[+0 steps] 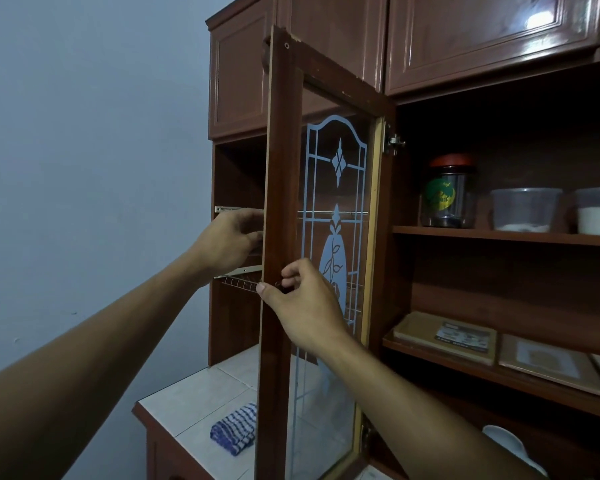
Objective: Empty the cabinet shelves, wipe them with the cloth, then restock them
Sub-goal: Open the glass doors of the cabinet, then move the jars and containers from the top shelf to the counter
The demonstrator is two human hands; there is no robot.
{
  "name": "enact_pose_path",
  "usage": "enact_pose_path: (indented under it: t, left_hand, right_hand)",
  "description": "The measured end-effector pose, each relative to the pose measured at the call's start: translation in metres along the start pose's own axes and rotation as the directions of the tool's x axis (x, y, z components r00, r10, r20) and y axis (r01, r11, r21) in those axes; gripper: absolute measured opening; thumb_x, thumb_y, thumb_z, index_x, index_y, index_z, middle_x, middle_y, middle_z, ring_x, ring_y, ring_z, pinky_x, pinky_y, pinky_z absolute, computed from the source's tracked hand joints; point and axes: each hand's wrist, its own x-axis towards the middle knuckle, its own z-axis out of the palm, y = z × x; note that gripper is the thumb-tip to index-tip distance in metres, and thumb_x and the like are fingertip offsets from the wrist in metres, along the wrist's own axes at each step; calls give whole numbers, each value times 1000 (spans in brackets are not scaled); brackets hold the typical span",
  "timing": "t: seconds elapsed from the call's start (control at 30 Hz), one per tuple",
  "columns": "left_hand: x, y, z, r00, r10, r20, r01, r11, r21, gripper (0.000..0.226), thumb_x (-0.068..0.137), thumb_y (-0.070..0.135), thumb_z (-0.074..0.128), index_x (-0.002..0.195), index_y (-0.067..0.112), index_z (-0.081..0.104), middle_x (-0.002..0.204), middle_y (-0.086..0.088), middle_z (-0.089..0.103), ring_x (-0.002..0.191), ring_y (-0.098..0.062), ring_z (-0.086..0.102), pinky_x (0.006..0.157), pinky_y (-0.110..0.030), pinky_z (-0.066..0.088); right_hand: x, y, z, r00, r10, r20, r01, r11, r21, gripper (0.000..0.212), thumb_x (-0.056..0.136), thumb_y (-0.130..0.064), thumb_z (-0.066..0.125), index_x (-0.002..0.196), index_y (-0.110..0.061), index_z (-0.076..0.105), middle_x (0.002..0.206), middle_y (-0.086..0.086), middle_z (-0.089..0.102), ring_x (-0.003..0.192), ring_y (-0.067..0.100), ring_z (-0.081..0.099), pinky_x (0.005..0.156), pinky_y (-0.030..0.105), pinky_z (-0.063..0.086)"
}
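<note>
Right hand (pixel 303 303): pinched the small dark knob (pixel 282 285) on the brown glass-paned cabinet door (pixel 281 168).
Left hand (pixel 227 242): fingertips hidden behind door edge; grip unclear.
Blue-white checked cloth (pixel 234 429): on white tiled table (pixel 194 393), partly behind door.

Your right hand (pixel 305 303) pinches the knob (pixel 280 285) of the open glass door (pixel 281 188); your left hand (pixel 227 242) grips the door's outer edge.

I see the door (pixel 281 168) in front — jar (pixel 449 192) and tubs (pixel 525 209) on the shelf (pixel 465 231) to its right, cloth (pixel 234 429) on the counter (pixel 194 393) below-left.
</note>
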Motion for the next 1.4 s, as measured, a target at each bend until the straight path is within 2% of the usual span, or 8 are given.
enact_pose_path:
  t: [0.13,0.3,0.43,0.53,0.63,0.8,1.07,1.4]
  left_hand:
    - [-6,0,-1,979,33,-201,-8,992,123,35,98,4,51,129,17,59,122,2,65,113,-13,61,94,-31,52]
    - [-26,13,9,866,89,-492,-25,991,135,30,92,8,55,117,21,63,117,7,63,98,2,57,74,-8,40]
    - [-43,24,30,768,315,-557,-163,938,305,26,85,10,58,110,18,63,133,1,53,120,-7,46,93,-13,37]
    - [-50,29,50,747,423,-512,-236,890,391,27,84,11,60,111,16,62,140,-3,46,129,-4,33,99,-2,22]
    - [-52,36,74,774,502,-386,-336,842,421,34,83,16,61,117,16,61,141,-3,45,133,-5,29,107,-15,22]
    - [-48,42,115,830,540,-139,-420,770,480,54,82,23,58,135,17,50,148,-5,40,143,-19,26,114,-32,19]
    - [-19,49,168,897,431,94,-387,667,636,75,90,33,55,153,17,18,162,-10,9,149,-31,-4,119,-45,-1]
    - [9,49,189,874,441,204,-474,679,561,79,91,32,53,154,16,8,162,-10,4,149,-31,-6,122,-45,2]
  right_hand:
    - [-4,2,-15,999,-32,19,34,997,-67,48,90,-46,62,130,-25,46,125,-9,52,102,8,58,77,21,50]
    - [-8,4,-38,997,-73,10,74,977,-203,56,91,-49,59,139,-26,41,141,-9,45,123,9,49,100,33,48]
    - [-12,6,-54,995,-104,8,102,951,-291,62,92,-48,59,145,-26,36,150,-9,37,133,11,42,107,37,42]
    - [-16,11,-68,992,-123,8,117,926,-359,66,94,-46,58,150,-27,29,154,-10,30,137,9,35,106,28,37]
    - [-21,16,-90,987,-158,25,152,876,-458,71,94,-43,58,153,-27,22,157,-13,21,131,-4,26,94,9,31]
    - [-31,29,-134,990,-139,3,103,714,-693,80,93,-48,55,156,-26,9,163,-5,-2,150,14,-1,122,39,9]
    - [-41,38,-195,993,-74,-88,-55,360,-931,84,94,-53,48,156,-23,-1,163,2,-10,150,21,-7,121,46,1]
    - [-42,34,-226,979,1,-202,-196,237,-952,86,93,-54,50,156,-20,2,164,5,-4,150,23,-4,122,45,3]
